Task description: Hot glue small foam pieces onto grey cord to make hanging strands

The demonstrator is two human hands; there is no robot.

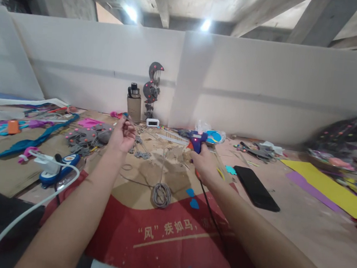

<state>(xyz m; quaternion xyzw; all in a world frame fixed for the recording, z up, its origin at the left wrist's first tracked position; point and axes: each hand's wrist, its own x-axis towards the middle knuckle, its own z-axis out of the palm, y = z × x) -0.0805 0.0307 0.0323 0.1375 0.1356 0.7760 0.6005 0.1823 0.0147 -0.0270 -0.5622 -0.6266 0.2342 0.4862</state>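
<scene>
My right hand (203,161) grips a blue hot glue gun (197,139) with a small red light on its side; the nozzle points left. A black cable (208,203) runs down from its handle. My left hand (125,135) is raised with the fingers curled and pinched together; whatever is between the fingertips is too small to make out. Grey felt cut-outs (142,152) on cord lie just right of my left hand. Between my forearms rests a coil of grey cord (161,195), with two blue paper petals (194,203) to its right.
A black phone (256,189) lies at the right, near yellow sheets (327,186). At the left stand a blue power strip (59,171) and grey felt pieces with pink dots (86,136). A bottle (134,105) and a hanging moon ornament (151,90) are by the white wall.
</scene>
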